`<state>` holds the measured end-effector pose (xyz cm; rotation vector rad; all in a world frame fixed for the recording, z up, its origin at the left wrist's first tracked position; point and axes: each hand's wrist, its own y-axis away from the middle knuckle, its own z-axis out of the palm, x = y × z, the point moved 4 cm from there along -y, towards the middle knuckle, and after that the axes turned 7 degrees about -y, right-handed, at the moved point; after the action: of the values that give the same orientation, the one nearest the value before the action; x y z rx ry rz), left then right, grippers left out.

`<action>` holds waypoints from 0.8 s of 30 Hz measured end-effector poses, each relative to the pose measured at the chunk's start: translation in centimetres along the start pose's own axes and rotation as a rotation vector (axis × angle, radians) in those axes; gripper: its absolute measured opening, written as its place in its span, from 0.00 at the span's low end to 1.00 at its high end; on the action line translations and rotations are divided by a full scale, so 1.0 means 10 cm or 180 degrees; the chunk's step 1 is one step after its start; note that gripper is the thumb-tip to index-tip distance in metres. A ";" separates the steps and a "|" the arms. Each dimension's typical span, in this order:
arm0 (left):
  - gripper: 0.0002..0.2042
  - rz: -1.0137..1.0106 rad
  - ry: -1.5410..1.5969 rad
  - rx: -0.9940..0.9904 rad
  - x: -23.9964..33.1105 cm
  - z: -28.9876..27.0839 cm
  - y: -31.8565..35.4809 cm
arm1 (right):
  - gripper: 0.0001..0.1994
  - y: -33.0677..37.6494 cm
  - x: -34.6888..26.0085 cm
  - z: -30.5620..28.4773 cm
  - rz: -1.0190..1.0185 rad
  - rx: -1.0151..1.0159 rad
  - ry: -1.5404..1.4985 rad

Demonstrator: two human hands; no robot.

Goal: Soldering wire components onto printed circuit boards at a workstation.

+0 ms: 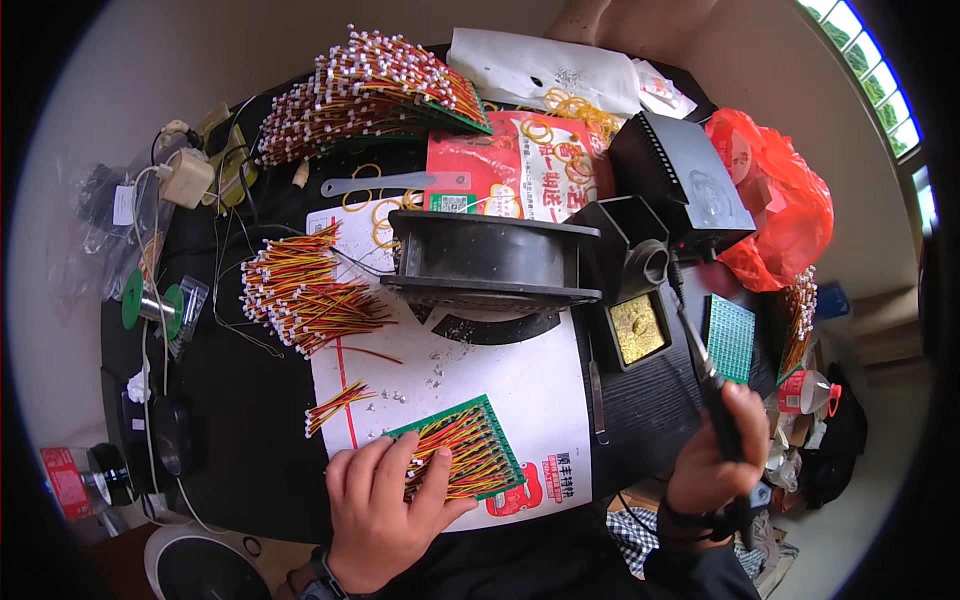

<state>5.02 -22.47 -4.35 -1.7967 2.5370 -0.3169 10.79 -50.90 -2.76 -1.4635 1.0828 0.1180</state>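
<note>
My right hand (716, 466) is wrapped round the black handle of a soldering iron (716, 395). Its metal front points up and away, near the holder of the soldering stand (640, 262). A brass-coloured cleaning pad (638, 328) sits in the stand's tray. With bent fingers and thumb, my left hand (392, 505) grips a green circuit board (497, 425) on the white sheet. Rows of red, yellow and black wires (460, 450) lie over that board, partly hidden under my fingers. A small bundle of loose wires (336, 405) lies left of it.
Beyond the board stands a black fan (490, 255). A larger wire pile (310, 290) lies left of the fan. Wired boards (375, 90) are stacked behind. At right are a black box (685, 175), red plastic bag (775, 200) and bare green board (730, 338). Tweezers (597, 400) lie near the stand.
</note>
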 end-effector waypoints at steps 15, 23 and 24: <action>0.18 0.0168 0.0040 0.0362 0.00 0.08 -0.03 | 0.06 -0.65 0.16 0.27 0.1833 0.0415 -0.0746; 0.17 0.0098 0.0146 0.0406 0.00 0.07 -0.01 | 0.06 -0.75 -0.08 0.24 0.1362 0.0280 -0.0412; 0.17 0.0104 0.0163 0.0405 0.00 0.08 0.00 | 0.06 -0.76 -0.08 0.31 0.1333 -0.0007 -0.0096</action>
<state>5.15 -22.55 -5.11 -1.7221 2.5131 -0.5171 16.92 -49.34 2.49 -1.2148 1.3516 0.4350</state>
